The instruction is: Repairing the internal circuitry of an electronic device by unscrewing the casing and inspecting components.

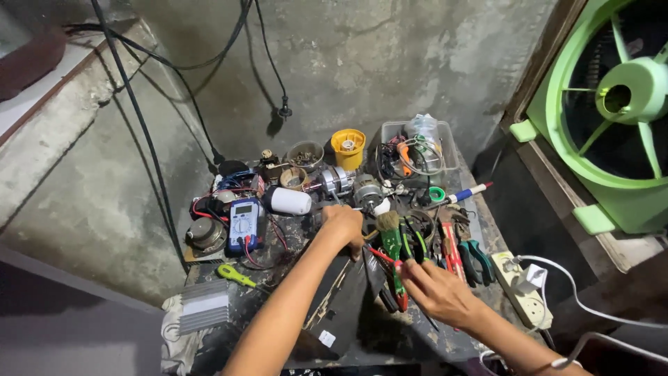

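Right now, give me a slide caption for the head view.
Two bare hands, left and right, reach among pliers, a paintbrush and a multimeter on a cluttered workbench.

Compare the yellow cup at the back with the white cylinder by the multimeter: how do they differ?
The yellow cup stands upright, mouth up; the white cylinder lies on its side. The yellow cup sits at the back near the wall; the white cylinder lies closer to the left hand. Both rest untouched on the cluttered bench.

Two bare forearms, no sleeves in view; left hand (343,224) and right hand (433,289) carry no gloves or rings, and a thin white band circles the right wrist.
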